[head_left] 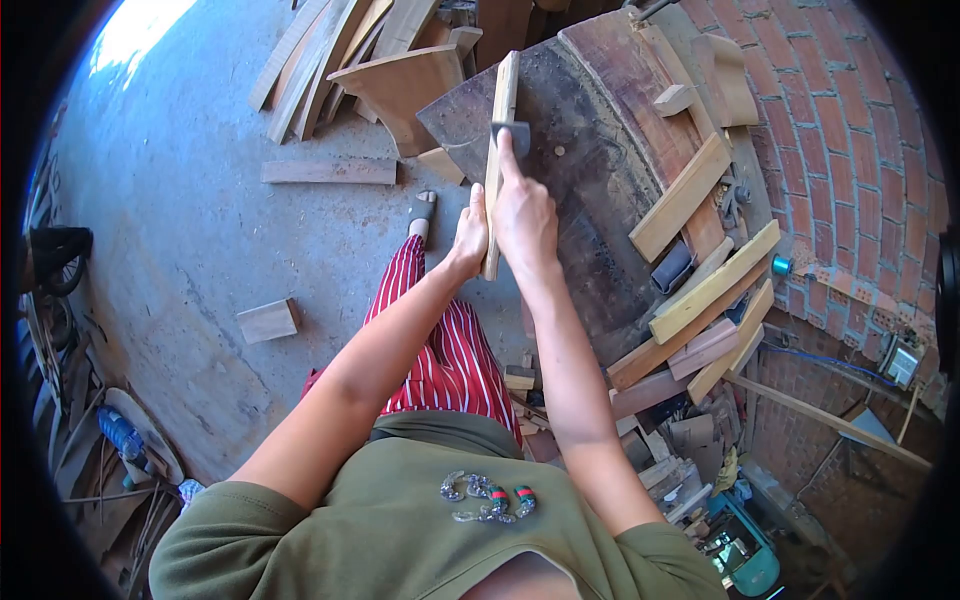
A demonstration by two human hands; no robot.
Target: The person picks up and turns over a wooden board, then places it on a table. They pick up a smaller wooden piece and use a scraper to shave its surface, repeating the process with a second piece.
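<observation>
A long, narrow strip of pale wood (506, 90) extends over the edge of the dark worktable (590, 210), one end toward my body. My left hand (470, 238) grips the strip's near part from the left, thumb pointing up along it. On the right, my right hand (527, 218) is closed with its index finger stretched forward onto a small dark tool head (515, 134). That head lies across the strip. Any handle is hidden beneath my right hand, so the tool's exact kind does not show.
Wooden boards (682, 198) lie along the table's right side, near a brick wall (835, 150). Curved planks (318, 65) lean at the back left. A loose board (330, 172) and a wood block (268, 321) rest on the concrete floor. Offcuts pile up at lower right.
</observation>
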